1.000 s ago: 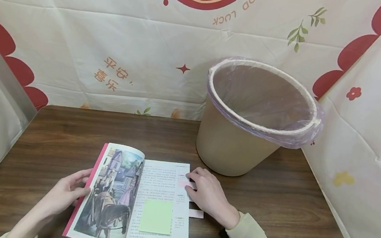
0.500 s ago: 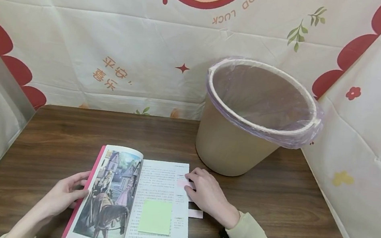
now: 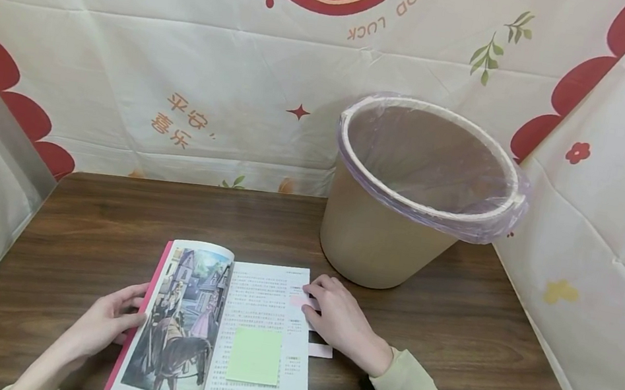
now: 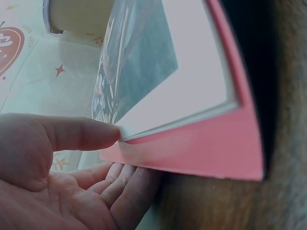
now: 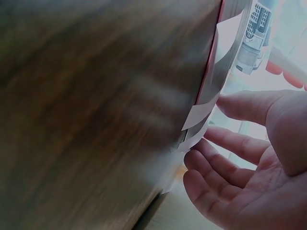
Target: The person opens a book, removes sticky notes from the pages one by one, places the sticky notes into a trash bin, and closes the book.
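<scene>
An open book (image 3: 264, 305) lies near the table's front edge, an illustrated page on its left side and printed text on its right. My left hand (image 3: 106, 316) grips the left edge; in the left wrist view the thumb presses on the page while the fingers sit beneath the pink cover (image 4: 206, 146). On the text page is a square green sticky note (image 3: 255, 355). My right hand (image 3: 343, 316) touches that page's outer edge, thumb and fingertips spread on either side of a pink tab (image 3: 297, 301). Another pale tab (image 3: 320, 351) sticks out lower down.
A beige bin (image 3: 377, 244) with a thin purple liner (image 3: 493, 230) stands on the dark wooden table (image 3: 106, 213), behind my right hand. A patterned cloth (image 3: 282, 71) hangs along the back and right.
In the head view the left page's top edge has come slightly lower. Both hands keep their places on the book.
</scene>
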`<state>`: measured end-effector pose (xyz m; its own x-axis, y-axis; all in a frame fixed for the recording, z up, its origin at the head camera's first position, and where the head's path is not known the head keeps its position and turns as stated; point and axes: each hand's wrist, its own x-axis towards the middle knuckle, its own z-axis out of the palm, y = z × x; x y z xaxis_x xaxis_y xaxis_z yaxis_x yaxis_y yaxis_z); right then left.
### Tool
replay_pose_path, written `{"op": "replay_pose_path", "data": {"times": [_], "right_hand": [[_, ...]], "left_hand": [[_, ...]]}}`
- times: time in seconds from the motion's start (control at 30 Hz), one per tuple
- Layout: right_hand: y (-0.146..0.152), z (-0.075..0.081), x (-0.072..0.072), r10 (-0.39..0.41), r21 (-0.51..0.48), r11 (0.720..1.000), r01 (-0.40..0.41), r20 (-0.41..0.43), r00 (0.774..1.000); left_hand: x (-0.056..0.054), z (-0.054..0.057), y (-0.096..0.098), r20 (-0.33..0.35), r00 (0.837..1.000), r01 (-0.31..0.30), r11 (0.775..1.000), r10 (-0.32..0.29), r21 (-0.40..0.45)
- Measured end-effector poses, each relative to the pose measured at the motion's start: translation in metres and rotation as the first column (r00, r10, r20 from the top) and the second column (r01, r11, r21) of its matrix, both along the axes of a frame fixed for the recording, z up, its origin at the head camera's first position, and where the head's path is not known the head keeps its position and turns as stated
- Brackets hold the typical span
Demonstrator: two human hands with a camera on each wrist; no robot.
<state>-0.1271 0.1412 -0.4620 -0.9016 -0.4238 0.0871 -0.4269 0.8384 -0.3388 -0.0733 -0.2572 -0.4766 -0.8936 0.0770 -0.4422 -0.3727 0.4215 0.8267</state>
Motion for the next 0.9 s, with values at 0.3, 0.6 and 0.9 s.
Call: {"op": "replay_pose_path", "data": {"times": [0.3, 0.6, 0.9], "right_hand": [[0.0, -0.001, 0.004, -0.003, -0.019, 1.0, 0.002, -0.049, 0.999], [-0.003, 0.007, 0.013, 0.099, -0.03, 0.994, -0.102, -0.096, 0.99], [-0.011, 0.014, 0.029, 0.231, 0.035, 0.973, -0.229, -0.076, 0.97]], "left_hand": [[0.001, 0.002, 0.001, 0.013, 1.0, -0.016, 1.0, 0.016, 0.01], [0.002, 0.002, 0.0, -0.005, 1.0, -0.02, 1.0, 0.02, 0.012], [0.001, 0.005, 0.002, 0.005, 1.0, -0.021, 1.0, 0.021, -0.02]]}}
